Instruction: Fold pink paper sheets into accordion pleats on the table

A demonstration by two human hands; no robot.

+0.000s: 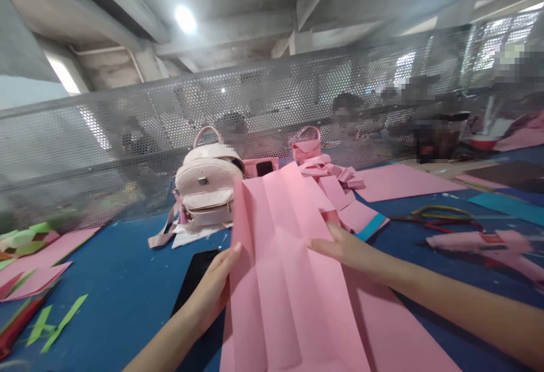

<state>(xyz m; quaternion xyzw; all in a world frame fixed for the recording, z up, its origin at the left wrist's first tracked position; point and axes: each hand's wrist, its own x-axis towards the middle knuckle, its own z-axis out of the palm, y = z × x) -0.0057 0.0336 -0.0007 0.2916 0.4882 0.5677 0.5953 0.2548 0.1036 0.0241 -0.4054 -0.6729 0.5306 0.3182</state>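
I hold a large pink sheet of paper [280,247] with lengthwise fold creases, raised above the blue table [119,281]. My left hand [215,284] grips its left edge, thumb on top. My right hand [344,247] pinches the sheet at its right side, fingers closed on the paper. A black phone [196,273] lies on the table just under my left hand.
A pale pink backpack [206,188] stands behind the sheet. Pink paper pieces [335,185] and a small pink paper bag [306,145] lie beyond. Scissors [437,216] and a pink glue gun [476,242] rest at right. Green and pink scraps [38,281] lie left. A perforated metal screen [127,128] backs the table.
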